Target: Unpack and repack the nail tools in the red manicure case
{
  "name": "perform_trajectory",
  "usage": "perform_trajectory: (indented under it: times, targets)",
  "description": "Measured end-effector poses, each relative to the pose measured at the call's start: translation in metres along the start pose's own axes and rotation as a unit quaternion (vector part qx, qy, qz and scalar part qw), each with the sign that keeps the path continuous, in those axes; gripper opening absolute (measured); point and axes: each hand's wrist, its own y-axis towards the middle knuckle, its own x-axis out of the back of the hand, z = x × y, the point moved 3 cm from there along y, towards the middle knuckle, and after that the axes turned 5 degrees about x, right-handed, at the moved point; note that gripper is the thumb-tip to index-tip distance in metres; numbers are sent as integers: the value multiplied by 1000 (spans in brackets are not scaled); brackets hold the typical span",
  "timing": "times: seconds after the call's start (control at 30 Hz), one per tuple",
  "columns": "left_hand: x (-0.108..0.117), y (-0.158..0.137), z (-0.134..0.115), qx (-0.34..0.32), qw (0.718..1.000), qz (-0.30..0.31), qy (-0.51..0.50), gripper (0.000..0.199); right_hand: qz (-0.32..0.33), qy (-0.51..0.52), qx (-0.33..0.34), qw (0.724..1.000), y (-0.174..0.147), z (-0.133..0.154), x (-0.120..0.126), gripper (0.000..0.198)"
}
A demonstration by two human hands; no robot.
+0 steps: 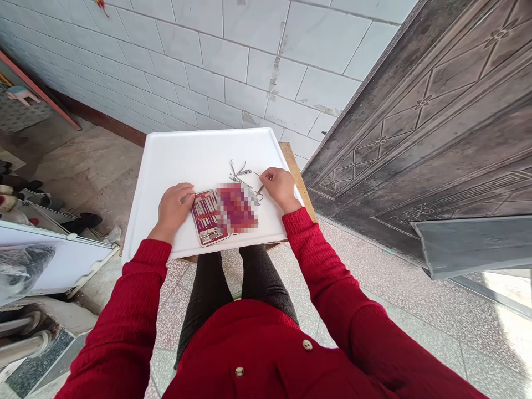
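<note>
My left hand is closed at the upper left edge of a manicure set pack, which is red with slim tools shown in rows. A small grey sliver shows by its thumb; I cannot make out what it is. Beside the pack lies a red and purple piece, blurred over. My right hand pinches a thin slender tool by its middle, just above the board. Close to those fingers lie small scissors, and farther back are cuticle nippers and a nail clipper.
Everything lies on a white tray-like board over a wooden stand. A tiled wall rises behind it. To the right stands a dark patterned metal door. A white rack with clutter is at the left.
</note>
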Motion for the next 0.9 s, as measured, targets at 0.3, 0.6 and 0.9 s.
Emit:
perform_trajectory:
  times: [0.3, 0.6, 0.9]
  targets:
    - [-1, 0, 1, -5, 1000, 0, 6, 22, 13, -95, 2, 995, 3, -3, 0, 21]
    - [-1, 0, 0, -6, 1000, -1, 6, 20, 109, -211, 18, 971, 6, 19, 0, 29]
    - [-1, -1, -5, 6, 1000, 9, 16, 22, 225, -336, 93, 910, 35, 35, -1, 34]
